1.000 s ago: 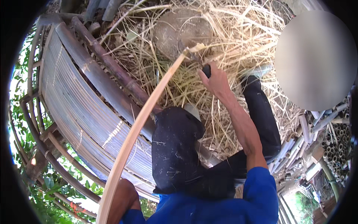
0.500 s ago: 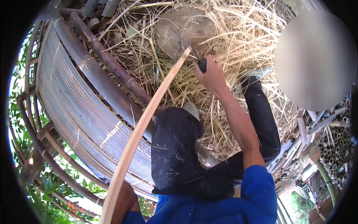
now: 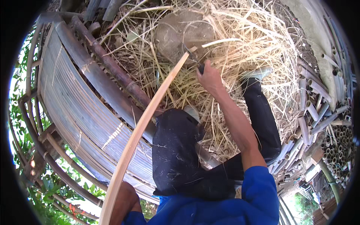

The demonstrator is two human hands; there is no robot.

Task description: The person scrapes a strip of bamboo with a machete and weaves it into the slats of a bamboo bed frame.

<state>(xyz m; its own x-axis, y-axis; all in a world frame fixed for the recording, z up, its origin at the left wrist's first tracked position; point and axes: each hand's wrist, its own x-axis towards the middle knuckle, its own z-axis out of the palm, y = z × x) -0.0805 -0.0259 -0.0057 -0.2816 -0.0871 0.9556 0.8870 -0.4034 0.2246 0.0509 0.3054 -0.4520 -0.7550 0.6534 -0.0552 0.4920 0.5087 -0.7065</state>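
My right hand [image 3: 210,79] is closed around the black handle [image 3: 201,69] of a knife. The knife's dark blade [image 3: 187,50] lies across the far end of a long, pale bamboo strip [image 3: 142,123]. This strip slants from the lower left past my knee up to the round chopping block [image 3: 172,33], its tip over the block's near side. At the lower left, my bent left arm [image 3: 126,198] shows beside the strip, but the left hand itself is out of sight.
Straw-like shavings [image 3: 255,41] cover the ground around the block. A slatted bamboo bench [image 3: 82,101] with thick poles [image 3: 112,67] stands on the left. My legs in dark trousers [image 3: 176,150] are bent in the middle. Stacked bamboo tubes [image 3: 337,150] lie at the right.
My right hand has shifted slightly down and left with the knife, whose blade now shows across the strip's end. The strip has barely moved. A blurred oval at the upper right is gone.
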